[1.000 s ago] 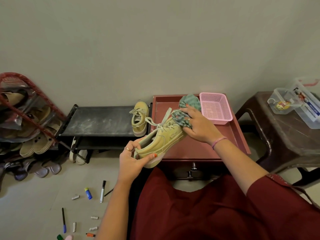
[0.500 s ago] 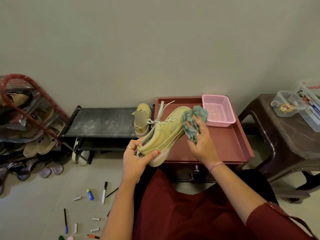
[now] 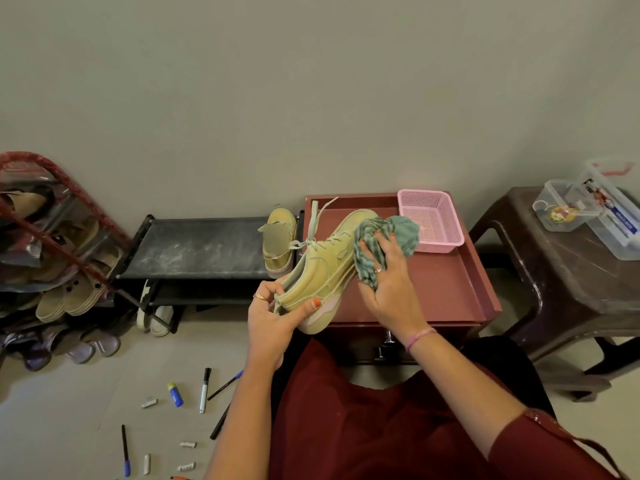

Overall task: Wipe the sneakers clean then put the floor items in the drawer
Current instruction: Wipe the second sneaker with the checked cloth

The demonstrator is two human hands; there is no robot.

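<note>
Left hand (image 3: 273,317): gripping heel of yellow sneaker (image 3: 322,271), held above front-left corner of red drawer unit (image 3: 450,289).
Right hand (image 3: 388,285): pressing green striped cloth (image 3: 384,244) against sneaker's side.
Second sneaker (image 3: 278,242): right end of black shoe rack (image 3: 197,247).
Pens and markers (image 3: 205,389): scattered on floor (image 3: 69,410).

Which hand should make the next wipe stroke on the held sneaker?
Right. The right hand already grips the green cloth against the yellow sneaker's side, while the left hand is busy gripping its heel.

Shoe (image 3: 322,268) held over cabinet top (image 3: 446,289).
Basket (image 3: 431,220) sits behind on it; rack (image 3: 197,249) left, stool (image 3: 571,278) right, pens (image 3: 205,389) on floor (image 3: 69,410).
</note>
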